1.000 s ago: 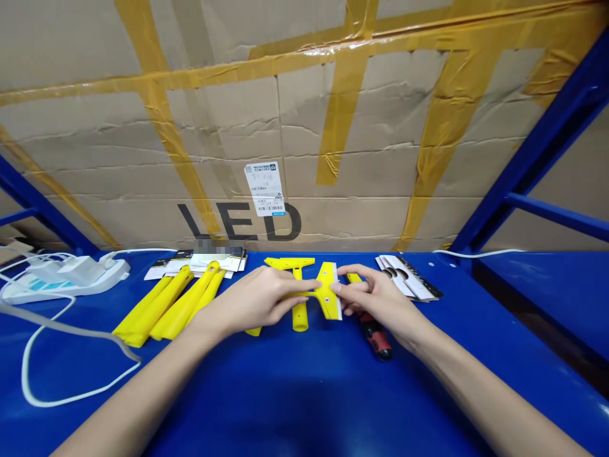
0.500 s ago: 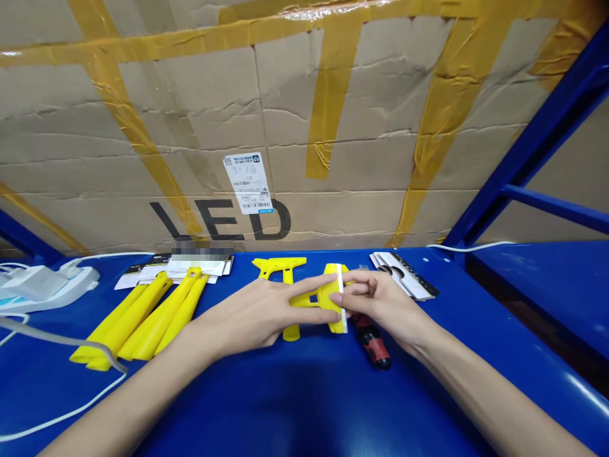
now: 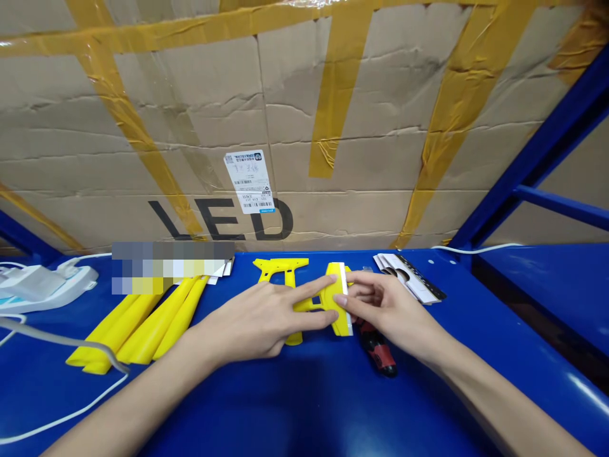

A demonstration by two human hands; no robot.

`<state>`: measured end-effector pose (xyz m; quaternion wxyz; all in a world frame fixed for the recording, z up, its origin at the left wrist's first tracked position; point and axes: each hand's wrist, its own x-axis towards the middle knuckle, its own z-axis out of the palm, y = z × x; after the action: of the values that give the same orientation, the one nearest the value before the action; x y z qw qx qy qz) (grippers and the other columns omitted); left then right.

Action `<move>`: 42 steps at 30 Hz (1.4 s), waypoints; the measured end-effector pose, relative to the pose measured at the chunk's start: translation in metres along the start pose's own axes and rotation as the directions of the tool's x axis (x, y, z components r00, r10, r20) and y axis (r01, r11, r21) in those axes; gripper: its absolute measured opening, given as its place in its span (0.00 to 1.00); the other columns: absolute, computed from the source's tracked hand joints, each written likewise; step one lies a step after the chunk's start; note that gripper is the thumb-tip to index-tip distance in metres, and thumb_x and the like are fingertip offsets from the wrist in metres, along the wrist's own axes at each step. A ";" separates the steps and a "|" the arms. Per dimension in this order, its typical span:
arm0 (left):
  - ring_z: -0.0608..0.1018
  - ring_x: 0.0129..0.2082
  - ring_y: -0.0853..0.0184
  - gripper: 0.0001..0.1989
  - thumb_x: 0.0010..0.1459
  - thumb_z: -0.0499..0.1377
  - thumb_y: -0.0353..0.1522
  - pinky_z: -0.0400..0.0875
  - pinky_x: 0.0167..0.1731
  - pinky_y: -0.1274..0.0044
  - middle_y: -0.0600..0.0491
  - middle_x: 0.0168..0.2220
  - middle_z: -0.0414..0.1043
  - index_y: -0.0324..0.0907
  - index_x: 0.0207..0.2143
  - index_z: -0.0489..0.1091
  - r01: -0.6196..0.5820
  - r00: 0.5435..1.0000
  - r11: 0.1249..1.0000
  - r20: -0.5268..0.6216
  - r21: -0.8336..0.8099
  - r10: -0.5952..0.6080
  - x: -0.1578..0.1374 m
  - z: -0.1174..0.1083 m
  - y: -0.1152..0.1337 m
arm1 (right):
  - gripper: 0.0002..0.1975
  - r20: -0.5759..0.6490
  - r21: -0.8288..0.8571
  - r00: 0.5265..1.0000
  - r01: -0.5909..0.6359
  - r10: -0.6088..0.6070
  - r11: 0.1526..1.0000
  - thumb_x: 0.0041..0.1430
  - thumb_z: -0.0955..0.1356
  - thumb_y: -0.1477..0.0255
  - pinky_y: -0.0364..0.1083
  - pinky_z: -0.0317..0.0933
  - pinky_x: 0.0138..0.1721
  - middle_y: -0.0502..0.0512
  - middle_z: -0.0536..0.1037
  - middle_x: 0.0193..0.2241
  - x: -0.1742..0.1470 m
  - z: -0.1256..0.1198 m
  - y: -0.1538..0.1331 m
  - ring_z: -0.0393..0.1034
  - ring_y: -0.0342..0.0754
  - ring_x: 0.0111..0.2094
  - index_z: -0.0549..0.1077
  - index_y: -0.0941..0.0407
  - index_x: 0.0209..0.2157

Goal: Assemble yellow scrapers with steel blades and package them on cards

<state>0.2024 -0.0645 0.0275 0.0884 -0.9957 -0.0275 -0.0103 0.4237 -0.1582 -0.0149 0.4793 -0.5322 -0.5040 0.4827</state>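
One yellow scraper [image 3: 328, 297] is braced by the left hand [image 3: 259, 317], fingers spread, and pinched by the right hand [image 3: 392, 308], apparently for steadiness; beneath the latter, a red-black tool [image 3: 379, 355] is seen.

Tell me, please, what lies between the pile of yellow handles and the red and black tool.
Between them, the head view shows the left hand, a yellow frame partly behind it, and a yellow scraper that this hand and the right hand hold.
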 end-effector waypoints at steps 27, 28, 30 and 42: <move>0.63 0.15 0.79 0.14 0.68 0.57 0.34 0.59 0.17 0.86 0.58 0.28 0.69 0.49 0.55 0.61 -0.054 0.847 -0.209 0.066 -0.976 -0.527 -0.007 0.006 -0.010 | 0.13 -0.156 -0.691 0.939 0.118 -0.307 0.713 0.67 0.64 0.67 0.54 0.67 0.47 0.59 0.83 0.41 0.002 -0.009 0.009 0.76 0.56 0.43 0.80 0.54 0.43; 0.61 0.14 0.79 0.14 0.68 0.57 0.33 0.56 0.16 0.87 0.61 0.24 0.64 0.49 0.54 0.60 -0.083 0.851 -0.355 0.120 -0.931 -0.512 -0.007 0.006 -0.011 | 0.12 -0.128 -0.760 0.932 0.128 -0.340 0.637 0.66 0.64 0.69 0.54 0.66 0.47 0.59 0.83 0.41 0.001 -0.008 0.010 0.75 0.56 0.44 0.80 0.55 0.42; 0.61 0.15 0.79 0.16 0.68 0.57 0.29 0.54 0.15 0.89 0.60 0.24 0.63 0.48 0.55 0.60 -0.130 0.845 -0.546 0.195 -0.828 -0.498 -0.007 0.009 -0.014 | 0.12 -0.101 -0.834 0.918 0.132 -0.383 0.535 0.65 0.64 0.73 0.54 0.66 0.48 0.59 0.82 0.40 0.001 -0.007 0.013 0.73 0.57 0.46 0.80 0.56 0.41; 0.64 0.15 0.79 0.24 0.64 0.59 0.27 0.53 0.13 0.89 0.57 0.30 0.66 0.49 0.59 0.57 -0.211 0.810 -0.703 0.281 -0.679 -0.515 -0.020 0.036 -0.003 | 0.12 -0.011 -0.954 0.951 0.083 -0.309 0.288 0.61 0.68 0.77 0.51 0.65 0.41 0.62 0.78 0.34 0.019 -0.002 0.011 0.69 0.58 0.43 0.81 0.54 0.43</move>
<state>0.1828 -0.0565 -0.0082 -0.8572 -0.3964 -0.2128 -0.2505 0.4268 -0.1397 -0.0268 0.1796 -0.6886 -0.7022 -0.0203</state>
